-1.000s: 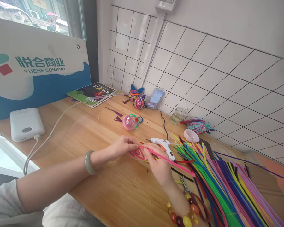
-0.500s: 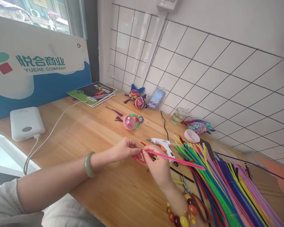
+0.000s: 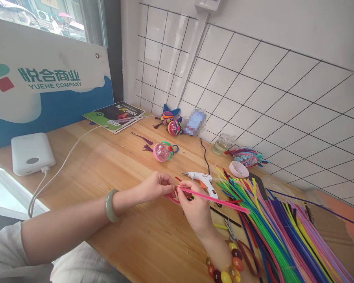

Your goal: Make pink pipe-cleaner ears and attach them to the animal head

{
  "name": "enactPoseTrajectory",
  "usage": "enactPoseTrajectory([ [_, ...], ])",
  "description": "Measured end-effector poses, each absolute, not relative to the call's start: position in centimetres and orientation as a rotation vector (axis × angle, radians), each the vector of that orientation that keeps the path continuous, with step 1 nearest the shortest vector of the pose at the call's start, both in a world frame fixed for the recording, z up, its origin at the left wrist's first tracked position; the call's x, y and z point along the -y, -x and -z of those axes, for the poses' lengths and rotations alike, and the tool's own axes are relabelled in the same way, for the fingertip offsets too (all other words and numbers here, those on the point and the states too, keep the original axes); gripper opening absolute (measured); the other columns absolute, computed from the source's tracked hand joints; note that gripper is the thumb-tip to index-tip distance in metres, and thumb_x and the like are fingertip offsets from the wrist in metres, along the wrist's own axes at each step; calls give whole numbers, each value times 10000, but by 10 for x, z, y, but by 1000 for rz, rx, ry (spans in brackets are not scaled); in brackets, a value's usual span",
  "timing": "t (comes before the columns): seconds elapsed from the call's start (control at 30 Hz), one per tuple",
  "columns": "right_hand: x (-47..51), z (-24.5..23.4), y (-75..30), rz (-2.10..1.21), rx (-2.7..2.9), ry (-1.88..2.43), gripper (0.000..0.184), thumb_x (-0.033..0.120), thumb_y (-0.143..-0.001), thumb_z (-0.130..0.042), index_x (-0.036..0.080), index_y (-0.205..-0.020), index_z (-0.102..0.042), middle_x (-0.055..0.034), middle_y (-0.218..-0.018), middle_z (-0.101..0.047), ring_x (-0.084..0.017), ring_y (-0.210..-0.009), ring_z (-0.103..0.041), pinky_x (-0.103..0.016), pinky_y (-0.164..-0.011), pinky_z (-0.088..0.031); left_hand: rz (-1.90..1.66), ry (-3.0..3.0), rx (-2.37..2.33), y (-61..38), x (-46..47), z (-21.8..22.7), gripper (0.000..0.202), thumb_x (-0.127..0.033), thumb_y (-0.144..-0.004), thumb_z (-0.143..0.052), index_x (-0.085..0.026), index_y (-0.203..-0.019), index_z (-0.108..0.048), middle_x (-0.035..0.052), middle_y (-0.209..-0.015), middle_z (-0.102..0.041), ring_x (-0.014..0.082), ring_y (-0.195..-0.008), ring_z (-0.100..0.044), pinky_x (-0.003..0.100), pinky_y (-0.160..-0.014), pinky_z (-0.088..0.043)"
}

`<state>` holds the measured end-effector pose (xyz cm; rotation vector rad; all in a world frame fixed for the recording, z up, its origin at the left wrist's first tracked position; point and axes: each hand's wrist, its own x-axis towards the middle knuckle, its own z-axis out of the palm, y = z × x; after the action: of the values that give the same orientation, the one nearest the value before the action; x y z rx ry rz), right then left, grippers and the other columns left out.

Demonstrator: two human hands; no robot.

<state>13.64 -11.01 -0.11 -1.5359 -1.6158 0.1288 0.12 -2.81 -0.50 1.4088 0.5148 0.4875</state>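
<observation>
My left hand [image 3: 161, 186] and my right hand [image 3: 196, 204] meet above the middle of the table, fingertips close together. Both pinch a bright pink pipe cleaner [image 3: 224, 200]. A small bent loop of it hangs below the fingertips, while its long straight end runs out to the right over my right hand. Just behind my right hand lies a white glue gun [image 3: 203, 181] with an orange trigger. Scissors [image 3: 230, 230] rest beside my right wrist. Beyond my hands sits a clear ball [image 3: 161, 152] with pink and green trim and a purple tassel.
Bundles of coloured pipe cleaners [image 3: 279, 232] cover the right side. A pink bowl [image 3: 238, 169], a glass jar [image 3: 221, 145] and colourful wrapped ornaments [image 3: 175, 127] stand near the wall. At left are a white power bank [image 3: 32, 154] with a cable and a booklet [image 3: 115, 117].
The pink pipe cleaner's free end has shifted slightly left and the loop under my fingers looks flatter. Both hands keep their pinch in nearly the same place.
</observation>
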Motion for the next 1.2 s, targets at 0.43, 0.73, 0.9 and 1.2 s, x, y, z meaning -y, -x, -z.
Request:
enactPoseTrajectory([
  [0.43,110,6,-135,141,1738,1518,135,132,-792,-489,192,-885,-566,-41,-802,-669,-161,-713,-632,-280,-630,-512,-551,-1396,-576,-4,31,6,165,-269,-719,-544,-115,-693,-597,60,-671,-661,164,-648,-629,245,-592,-482],
  [0.73,114,5,-136,264,1923,1302,288,60,-783,-494,149,-1041,-586,-114,-1041,-628,-201,-953,-590,-329,-801,-505,-647,-1224,-664,-3,22,10,203,-306,-694,-601,-104,-682,-605,35,-604,-624,119,-558,-587,240,-573,-480],
  [0.9,116,17,-139,378,2060,1246,422,14,-783,-458,114,-1191,-484,-155,-1151,-557,-213,-950,-598,-332,-772,-521,-711,-1164,-655,-4,25,7,232,-329,-678,-624,-98,-673,-594,32,-610,-623,119,-566,-584,252,-603,-478],
  [1.2,115,14,-132,486,2135,1277,393,49,-798,-459,107,-1185,-495,-196,-1183,-513,-233,-811,-643,-319,-602,-526,-716,-1034,-607,-4,30,-1,265,-357,-690,-616,-96,-685,-571,37,-616,-618,122,-564,-573,259,-590,-468],
])
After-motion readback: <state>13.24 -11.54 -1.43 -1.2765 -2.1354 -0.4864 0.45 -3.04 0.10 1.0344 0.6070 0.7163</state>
